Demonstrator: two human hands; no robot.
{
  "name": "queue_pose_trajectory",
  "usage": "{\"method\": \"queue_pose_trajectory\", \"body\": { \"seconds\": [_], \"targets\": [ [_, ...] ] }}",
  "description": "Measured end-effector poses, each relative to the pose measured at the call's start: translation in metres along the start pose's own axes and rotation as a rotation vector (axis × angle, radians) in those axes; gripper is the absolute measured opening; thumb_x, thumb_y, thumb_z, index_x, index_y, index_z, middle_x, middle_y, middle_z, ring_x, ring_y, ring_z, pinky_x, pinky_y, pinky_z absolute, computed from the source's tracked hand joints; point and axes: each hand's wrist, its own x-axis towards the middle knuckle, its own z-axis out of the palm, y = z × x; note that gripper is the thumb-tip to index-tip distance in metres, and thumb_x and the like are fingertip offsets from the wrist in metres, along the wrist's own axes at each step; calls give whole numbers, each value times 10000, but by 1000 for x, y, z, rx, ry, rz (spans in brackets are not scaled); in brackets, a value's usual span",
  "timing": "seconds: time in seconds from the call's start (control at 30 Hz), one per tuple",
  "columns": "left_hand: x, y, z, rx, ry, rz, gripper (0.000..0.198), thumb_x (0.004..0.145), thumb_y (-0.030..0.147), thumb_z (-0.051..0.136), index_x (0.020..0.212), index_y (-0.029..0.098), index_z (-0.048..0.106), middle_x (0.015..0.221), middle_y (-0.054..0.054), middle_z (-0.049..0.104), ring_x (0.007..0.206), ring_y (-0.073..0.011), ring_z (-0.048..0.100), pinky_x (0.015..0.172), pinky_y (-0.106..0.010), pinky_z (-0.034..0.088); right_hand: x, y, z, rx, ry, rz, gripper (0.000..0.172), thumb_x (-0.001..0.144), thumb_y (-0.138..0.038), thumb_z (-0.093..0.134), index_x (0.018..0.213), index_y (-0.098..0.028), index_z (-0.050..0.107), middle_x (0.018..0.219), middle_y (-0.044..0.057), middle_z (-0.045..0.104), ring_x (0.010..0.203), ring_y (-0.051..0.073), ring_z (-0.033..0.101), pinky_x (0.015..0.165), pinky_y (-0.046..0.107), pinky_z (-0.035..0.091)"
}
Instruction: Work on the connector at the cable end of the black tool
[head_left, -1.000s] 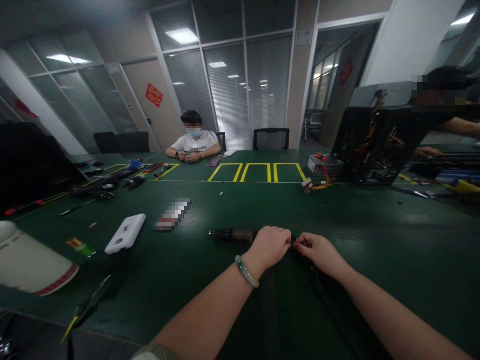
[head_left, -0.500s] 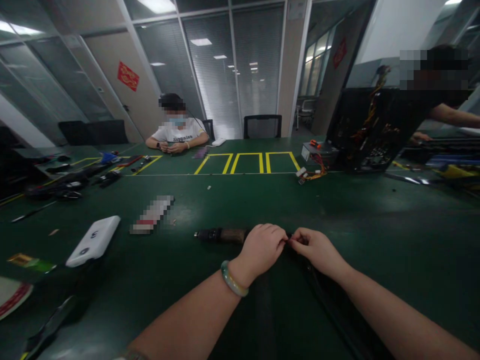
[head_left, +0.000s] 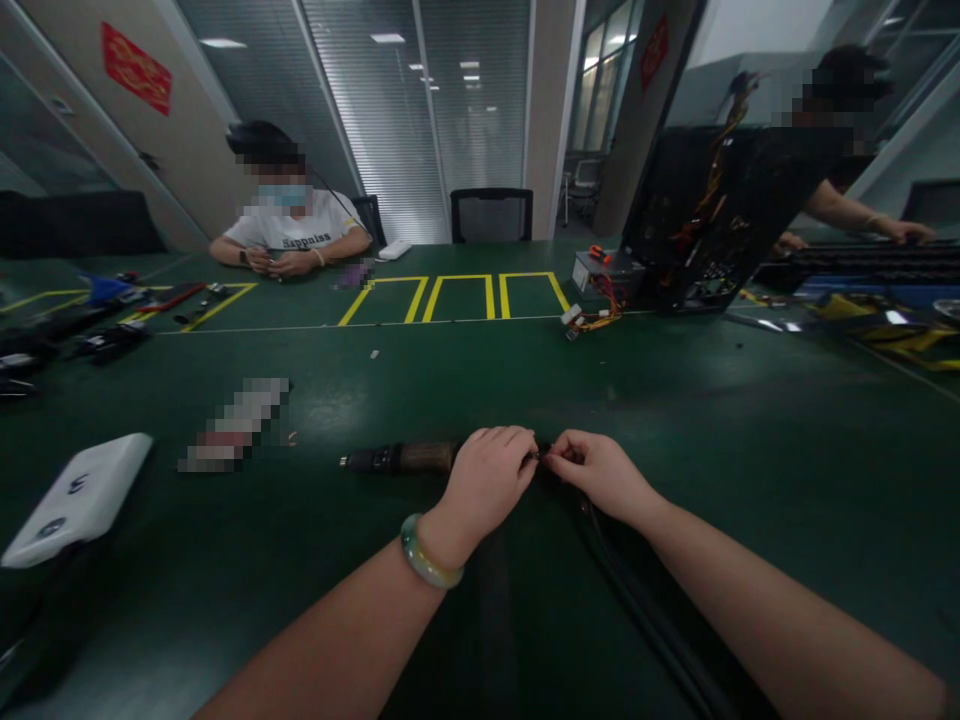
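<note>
On the green table, the left hand curls closed over the tool; just beside, the right hand pinches a small dark piece. Bracing the tool should steady fine work.

A smooth dark-green worktop carries yellow tape outlines and a thin pale line. Near its middle lies a black cylindrical tool with a brown band, and to its right a thick black cable trails toward the near side. Leftward lie a blurred flat oblong and a white rounded-corner device. Farther off stand a grey metal box with coloured wires and an open black computer case.
</note>
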Motion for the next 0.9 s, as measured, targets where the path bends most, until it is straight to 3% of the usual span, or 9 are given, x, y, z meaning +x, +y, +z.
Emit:
{"method": "queue_pose_trajectory", "body": {
  "seconds": [0.2,0.9],
  "targets": [
    [1,-1,1,-7,-22,-2,50,883,187,601,931,198,595,973,-16,646,948,-193,594,854,-353,436,-1,-1,0,-7,-6,18,187,867,-358,577,808,-198,654,726,-9,661,634,135,587,554,230,386],
    [0,-2,0,-2,-49,25,70,875,195,610,938,202,580,987,-10,641,961,-209,573,833,-368,408,-2,-3,-1,-40,-7,14,195,865,-372,579,812,-204,664,738,-14,670,651,133,599,580,232,401]
  ]
}}
